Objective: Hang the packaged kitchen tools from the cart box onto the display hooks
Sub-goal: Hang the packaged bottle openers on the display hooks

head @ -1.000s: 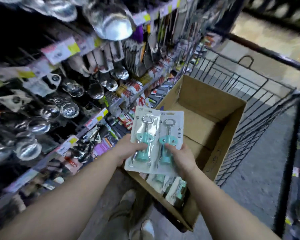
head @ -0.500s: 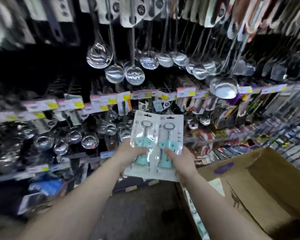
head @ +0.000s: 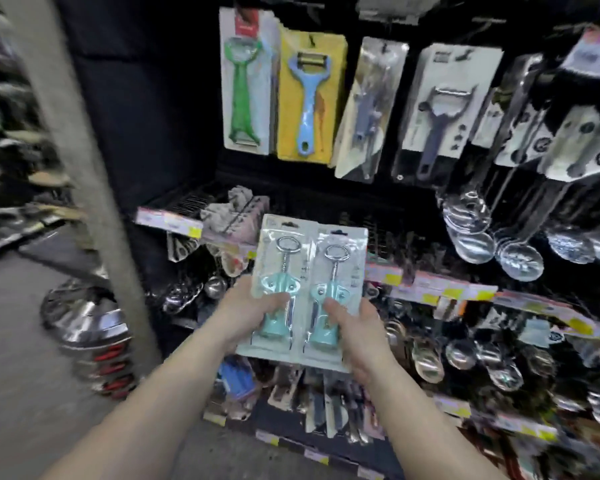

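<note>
From my head camera: my left hand (head: 253, 308) grips the left pack (head: 280, 289), thumb curled across its front, the other fingers hidden behind. My right hand (head: 355, 329) grips the right pack (head: 335, 299) the same way, thumb pressed on the blister. I hold two packs, side by side and upright, edges overlapping, in front of the display shelves (head: 430, 289). Each is a clear blister on a white card with one mint-green corkscrew, metal ring on top, and a hang slot at the upper edge. Above hang four peelers: green (head: 242, 88), blue (head: 307, 102), grey (head: 366, 109), dark (head: 433, 129). Ladles (head: 471, 233) hang to the right, blurred.
</note>
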Tool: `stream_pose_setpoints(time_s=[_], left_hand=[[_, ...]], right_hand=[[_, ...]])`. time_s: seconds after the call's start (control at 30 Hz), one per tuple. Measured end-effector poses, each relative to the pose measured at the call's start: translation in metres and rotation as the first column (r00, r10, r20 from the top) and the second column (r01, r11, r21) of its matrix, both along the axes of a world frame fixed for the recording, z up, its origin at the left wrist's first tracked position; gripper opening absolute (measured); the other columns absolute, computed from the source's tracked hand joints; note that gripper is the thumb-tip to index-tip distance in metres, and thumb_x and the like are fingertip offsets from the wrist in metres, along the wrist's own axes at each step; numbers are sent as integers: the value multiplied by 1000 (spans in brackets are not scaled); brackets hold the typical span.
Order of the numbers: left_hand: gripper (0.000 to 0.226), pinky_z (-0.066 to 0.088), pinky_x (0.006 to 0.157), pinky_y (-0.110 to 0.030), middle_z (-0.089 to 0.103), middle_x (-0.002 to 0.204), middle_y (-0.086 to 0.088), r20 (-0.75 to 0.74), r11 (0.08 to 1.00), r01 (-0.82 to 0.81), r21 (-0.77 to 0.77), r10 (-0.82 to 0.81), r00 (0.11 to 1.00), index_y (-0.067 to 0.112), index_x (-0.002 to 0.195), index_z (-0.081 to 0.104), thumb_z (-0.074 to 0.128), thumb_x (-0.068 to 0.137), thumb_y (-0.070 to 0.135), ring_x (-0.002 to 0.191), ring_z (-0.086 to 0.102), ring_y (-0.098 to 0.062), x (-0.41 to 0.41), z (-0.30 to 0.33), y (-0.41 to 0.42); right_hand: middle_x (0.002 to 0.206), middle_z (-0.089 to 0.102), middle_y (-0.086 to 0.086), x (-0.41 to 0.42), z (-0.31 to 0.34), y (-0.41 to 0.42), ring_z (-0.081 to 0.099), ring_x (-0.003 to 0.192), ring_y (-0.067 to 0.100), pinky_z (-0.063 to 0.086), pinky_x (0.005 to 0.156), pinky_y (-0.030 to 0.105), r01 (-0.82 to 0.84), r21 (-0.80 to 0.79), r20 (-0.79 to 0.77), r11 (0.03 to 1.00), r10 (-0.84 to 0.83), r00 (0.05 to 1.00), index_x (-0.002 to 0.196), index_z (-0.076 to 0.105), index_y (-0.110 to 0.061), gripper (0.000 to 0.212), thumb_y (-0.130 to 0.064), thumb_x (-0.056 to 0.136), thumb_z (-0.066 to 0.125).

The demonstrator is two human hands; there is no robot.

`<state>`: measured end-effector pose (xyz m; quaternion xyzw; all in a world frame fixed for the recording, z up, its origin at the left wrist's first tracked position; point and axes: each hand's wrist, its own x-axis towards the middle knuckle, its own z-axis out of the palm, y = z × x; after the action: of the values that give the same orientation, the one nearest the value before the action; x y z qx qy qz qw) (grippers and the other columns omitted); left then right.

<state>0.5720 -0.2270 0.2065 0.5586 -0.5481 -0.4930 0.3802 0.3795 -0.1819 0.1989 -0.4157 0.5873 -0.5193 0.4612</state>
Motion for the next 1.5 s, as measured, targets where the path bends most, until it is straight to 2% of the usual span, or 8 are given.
stream_pose_setpoints(time_s=[0.17, 0.33, 0.57, 0.87, 1.1, 1.27, 1.4, 1.5], left_hand=[[57, 61, 87, -51, 79, 101, -4, -78, 993, -112, -31, 110, 991, 17, 115, 69, 86, 64, 39, 92, 77, -25, 107, 19, -27], [50, 62, 84, -47, 78, 104, -5, -107, 982, -168, -88, 158, 982, 17, 116, 68, 86, 72, 33, 94, 76, -26, 186, 38, -51], [74, 60, 89, -49, 78, 106, 4, -155, 966, -205, -158, 181, 971, 25, 121, 65, 84, 57, 57, 96, 76, -21, 240, 64, -71], [75, 57, 94, -54, 78, 108, -3, -292, 956, -223, -189, 162, 942, 17, 126, 62, 86, 64, 52, 100, 75, -27, 247, 82, -103], [36, 55, 95, -58, 79, 100, -7, -355, 897, -347, -274, 241, 903, 13, 111, 69, 83, 82, 27, 96, 75, -34, 241, 107, -127], [52, 59, 87, -52, 78, 103, -6, -392, 850, -423, -315, 289, 873, 12, 117, 64, 84, 74, 32, 94, 75, -30, 237, 136, -146], [61, 61, 66, -37, 79, 100, -9, -444, 828, -439, -350, 266, 856, 8, 119, 62, 80, 67, 32, 83, 77, -26, 234, 152, -158], [66, 61, 80, -46, 78, 105, -10, -440, 809, -454, -374, 276, 855, 7, 122, 62, 81, 65, 34, 93, 77, -31, 235, 155, -161]], right_hand=[[107, 76, -5, 100, 24, -51, 73, 94, 8, 58, 86, 33, -123, -65, 1, 990, 123, 992, 113, 65, -22, 20, -25, 93, 69], [103, 74, -15, 177, 40, -83, 68, 81, -6, 48, 64, 10, -203, -128, 14, 971, 206, 978, 106, 62, -31, 15, -29, 93, 68], [105, 76, -10, 230, 68, -114, 73, 97, 11, 57, 93, 42, -209, -171, -10, 963, 210, 978, 113, 67, -24, 24, -32, 91, 70], [106, 75, -6, 232, 100, -146, 72, 97, 15, 58, 91, 45, -241, -231, -97, 943, 224, 970, 112, 64, -24, 17, -29, 96, 62], [100, 76, -1, 232, 129, -181, 73, 94, 23, 56, 91, 53, -267, -343, -145, 901, 230, 962, 105, 65, -26, 12, -30, 93, 65], [97, 75, -6, 231, 161, -211, 72, 92, 19, 57, 88, 50, -298, -424, -219, 856, 222, 950, 98, 65, -32, 28, -52, 79, 65], [91, 71, -5, 227, 180, -237, 66, 80, 15, 54, 72, 29, -323, -475, -209, 818, 251, 945, 101, 63, -27, 13, -37, 94, 65], [90, 70, -8, 229, 189, -250, 65, 79, 11, 51, 67, 24, -360, -498, -228, 789, 281, 932, 100, 61, -28, 8, -34, 96, 63]])
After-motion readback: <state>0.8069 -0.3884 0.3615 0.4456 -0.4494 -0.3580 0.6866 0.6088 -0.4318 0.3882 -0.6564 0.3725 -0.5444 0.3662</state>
